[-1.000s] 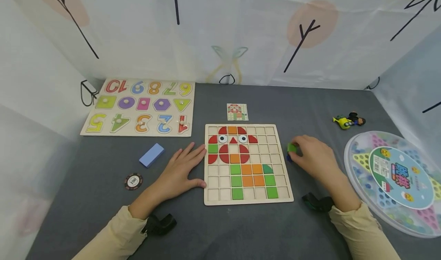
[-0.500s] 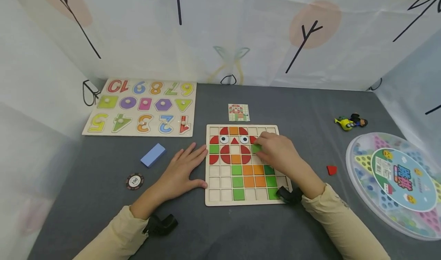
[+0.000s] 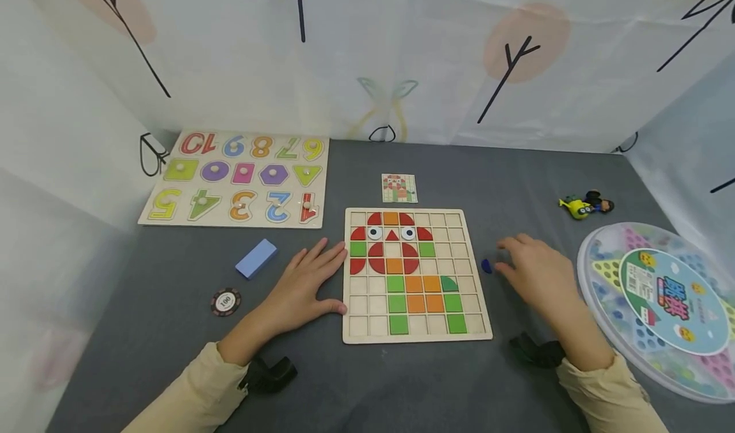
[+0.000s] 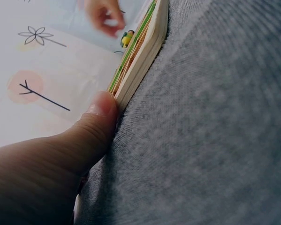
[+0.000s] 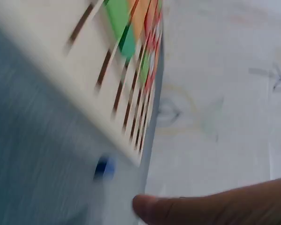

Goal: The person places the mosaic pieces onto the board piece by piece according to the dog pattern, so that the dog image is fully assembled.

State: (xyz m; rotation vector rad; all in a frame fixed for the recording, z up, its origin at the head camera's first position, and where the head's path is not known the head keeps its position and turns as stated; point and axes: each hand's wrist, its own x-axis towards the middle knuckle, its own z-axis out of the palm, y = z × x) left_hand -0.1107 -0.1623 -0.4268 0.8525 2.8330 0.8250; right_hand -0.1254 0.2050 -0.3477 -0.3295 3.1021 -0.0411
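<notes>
A wooden grid board (image 3: 457, 219) lies mid-table with red, orange and green tiles and two eye tiles set in its cells. My left hand (image 3: 298, 286) rests at its left side, fingers spread, with the thumb (image 4: 102, 105) against the edge in the left wrist view. A green square tile (image 3: 427, 249) sits in a cell right of the red half-rounds. Beside the board's right edge lies a small dark blue piece (image 3: 486, 266). Just right of that piece hovers my right hand (image 3: 540, 280), thumb and fingers apart, holding nothing.
A small picture card (image 3: 399, 188) lies behind the board. Back left is a number-and-shape puzzle (image 3: 228, 194), with a blue block (image 3: 256, 258) and a poker chip (image 3: 226, 302) in front. At right are a round game box (image 3: 603, 305) and small toy figures (image 3: 579, 208).
My right hand carried the green square tile onto the board, let it go in a cell, and moved back right. The red piece seen half a second ago is now hidden. My left hand stayed put.
</notes>
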